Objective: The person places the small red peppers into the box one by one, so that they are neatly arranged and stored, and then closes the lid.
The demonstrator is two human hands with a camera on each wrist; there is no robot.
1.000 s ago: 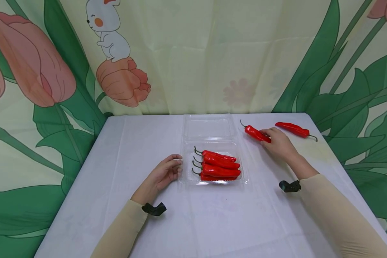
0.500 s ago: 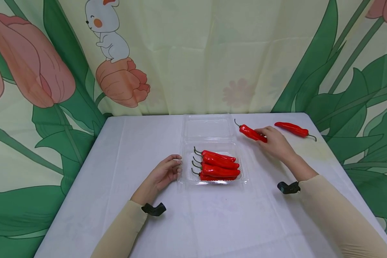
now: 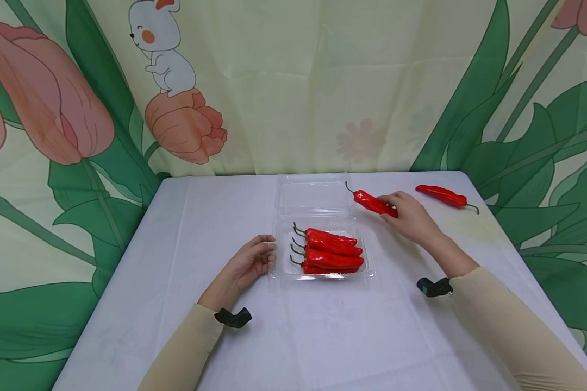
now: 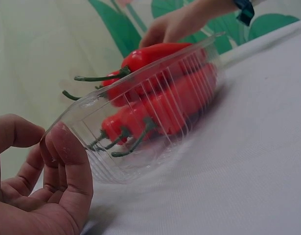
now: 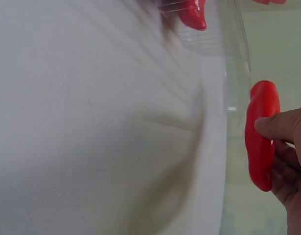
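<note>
A clear plastic clamshell box (image 3: 279, 271) lies with its lid folded back, several red chili peppers (image 3: 333, 258) stacked in its base, stems to the left. My left hand (image 3: 249, 263) pinches the box's left rim between thumb and fingers, as the left wrist view shows close up. To the right of the lid, my right hand (image 3: 411, 217) holds another red chili pepper (image 3: 372, 203) by its tip end, its green stem pointing to the upper left. In the right wrist view the thumb presses on this held pepper (image 5: 261, 142), with the fingers behind it.
One more red chili pepper (image 3: 445, 196) lies at the table's back right, beyond the right hand. A white cloth covers the table (image 3: 323, 336). Behind it hangs a curtain (image 3: 293, 108) printed with tulips and a rabbit.
My right hand has moved left toward the box with the chili pepper in its fingers. The left hand and the box have stayed in place.
</note>
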